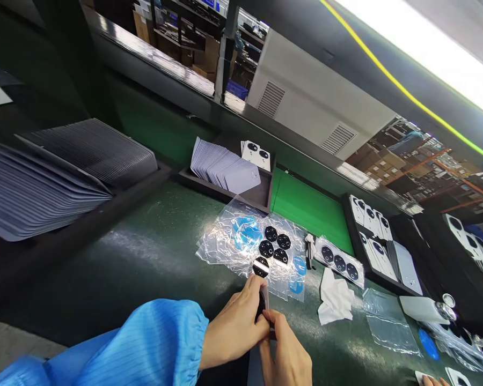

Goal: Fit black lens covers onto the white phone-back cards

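Close to the table's front edge, my left hand is closed on a narrow panel that looks like a phone back cover, with a dark round patch on it. My right hand meets it from the right, its thumb and fingers closed at the cover's lower part. Most of the cover is hidden by my fingers. Just beyond my left fingertips lie several black round camera lens covers on clear plastic film. One of them, nearest my fingers, has a bright white band across it.
Racks of grey panels stand at left. A dark tray holds more panels behind the film. Rightward are a bagged strip of lens covers, a white tissue, a tray of white covers and a bottle. Another person's hand shows lower right.
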A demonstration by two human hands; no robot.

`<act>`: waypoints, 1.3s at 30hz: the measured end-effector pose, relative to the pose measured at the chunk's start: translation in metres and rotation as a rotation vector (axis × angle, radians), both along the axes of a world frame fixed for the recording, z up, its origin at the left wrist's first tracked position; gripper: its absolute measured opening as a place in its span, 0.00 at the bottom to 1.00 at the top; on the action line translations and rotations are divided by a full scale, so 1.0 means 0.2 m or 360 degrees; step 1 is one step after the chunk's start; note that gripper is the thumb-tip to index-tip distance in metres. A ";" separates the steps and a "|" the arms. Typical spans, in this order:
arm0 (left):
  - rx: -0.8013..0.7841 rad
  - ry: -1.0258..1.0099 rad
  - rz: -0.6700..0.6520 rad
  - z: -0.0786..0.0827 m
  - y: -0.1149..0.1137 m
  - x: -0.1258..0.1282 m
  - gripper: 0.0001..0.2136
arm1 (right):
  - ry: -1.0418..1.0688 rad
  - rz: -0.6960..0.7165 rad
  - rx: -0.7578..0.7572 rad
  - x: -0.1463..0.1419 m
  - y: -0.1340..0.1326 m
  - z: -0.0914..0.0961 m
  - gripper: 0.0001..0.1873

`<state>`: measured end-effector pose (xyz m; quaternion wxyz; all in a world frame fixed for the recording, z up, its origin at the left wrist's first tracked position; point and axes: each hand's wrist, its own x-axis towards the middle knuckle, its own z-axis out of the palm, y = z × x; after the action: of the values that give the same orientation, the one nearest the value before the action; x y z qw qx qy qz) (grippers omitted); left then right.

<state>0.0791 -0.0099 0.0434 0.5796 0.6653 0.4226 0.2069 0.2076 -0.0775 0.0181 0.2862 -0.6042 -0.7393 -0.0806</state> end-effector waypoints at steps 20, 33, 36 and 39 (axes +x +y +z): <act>-0.0066 0.0051 -0.0065 0.02 0.00 -0.02 0.18 | 0.0220 -0.0064 -0.0085 -0.03 0.00 0.00 0.13; -0.0051 -0.0049 -0.0133 -0.01 0.01 -0.03 0.21 | 0.0205 0.0022 -0.0062 -0.02 0.01 0.01 0.09; -0.0044 -0.0066 -0.0141 -0.01 0.01 -0.03 0.22 | 0.0196 0.0037 -0.0051 -0.02 0.01 0.02 0.09; -0.0056 -0.0073 -0.0154 0.00 0.02 -0.04 0.22 | 0.0183 0.0066 -0.0057 -0.03 0.01 0.03 0.10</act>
<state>0.0718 -0.0063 0.0428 0.6101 0.6697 0.3801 0.1865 0.2021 -0.0749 0.0237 0.3190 -0.5973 -0.7353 -0.0264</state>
